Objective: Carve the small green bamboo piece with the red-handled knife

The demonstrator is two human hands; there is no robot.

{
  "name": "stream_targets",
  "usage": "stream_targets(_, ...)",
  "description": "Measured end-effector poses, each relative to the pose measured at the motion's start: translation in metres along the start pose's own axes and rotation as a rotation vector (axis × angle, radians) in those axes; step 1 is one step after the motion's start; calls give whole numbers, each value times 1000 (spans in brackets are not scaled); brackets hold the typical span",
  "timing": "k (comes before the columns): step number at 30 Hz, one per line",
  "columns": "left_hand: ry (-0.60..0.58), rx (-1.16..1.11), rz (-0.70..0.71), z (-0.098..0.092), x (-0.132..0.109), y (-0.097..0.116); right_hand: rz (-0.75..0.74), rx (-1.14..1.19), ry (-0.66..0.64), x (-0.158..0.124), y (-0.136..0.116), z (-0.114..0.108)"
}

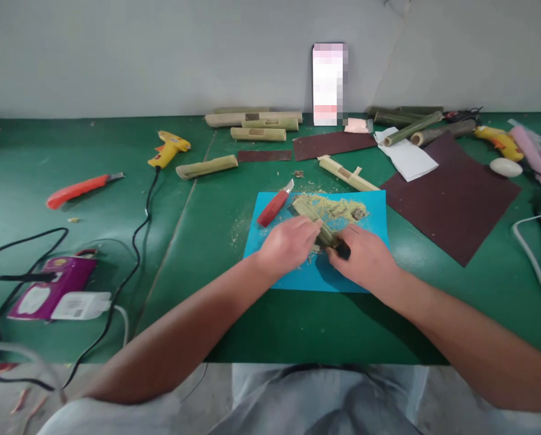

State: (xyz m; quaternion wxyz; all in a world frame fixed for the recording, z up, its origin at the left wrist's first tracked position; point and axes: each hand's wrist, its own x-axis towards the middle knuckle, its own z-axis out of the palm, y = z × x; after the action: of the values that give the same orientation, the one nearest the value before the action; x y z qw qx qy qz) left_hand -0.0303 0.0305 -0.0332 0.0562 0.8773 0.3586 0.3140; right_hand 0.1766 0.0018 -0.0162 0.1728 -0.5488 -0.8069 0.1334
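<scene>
A green surface fills the view from the pale wall to the person's lap. On its right part lies a large dark-brown sheet of sandpaper, flat and turned cornerwise. In the middle lies a blue sheet, smaller, with one edge just beside the sandpaper's left corner.

Both hands work over the blue sheet. The left hand has its fingers curled around a split green bamboo piece, gripping its near half. The bamboo piece slants away and to the left above the sheet, its far end over a heap of pale shavings. The right hand is just beside the left, with its fingers pinching a small dark piece that touches the near end of the bamboo. What the dark piece is cannot be told.

A red-handled knife lies on the sheet's far left corner, blade pointing away, apart from the left hand. Farther left, a yellow glue gun lies on the surface.
</scene>
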Motion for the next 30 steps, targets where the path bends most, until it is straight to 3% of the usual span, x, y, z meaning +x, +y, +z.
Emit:
stream_targets(4,-77,-26,39,0,0,2,-12,-1,10,0,1,0)
stream_targets(8,-6,7,-18,-1,2,1,-12,7,-11,0,1,-1)
stream_targets(12,-75,-21,46,-2,2,1,-18,6,-9,0,2,0)
stream_targets(16,-18,-25,-49,-2,1,1,-30,10,0,-1,3,1)
stream_targets(20,-89,-60,26,-4,1,2,-43,17,8,-1,3,2)
stream_targets(24,-48,-46,-65,-6,1,2,-51,19,-4,-1,3,1)
stream_targets(27,-101,-91,35,-6,-1,3,-51,14,-16,-1,4,0)
stream_targets(30,-39,-78,-9,-5,-2,1,-39,20,-19,-1,4,0)
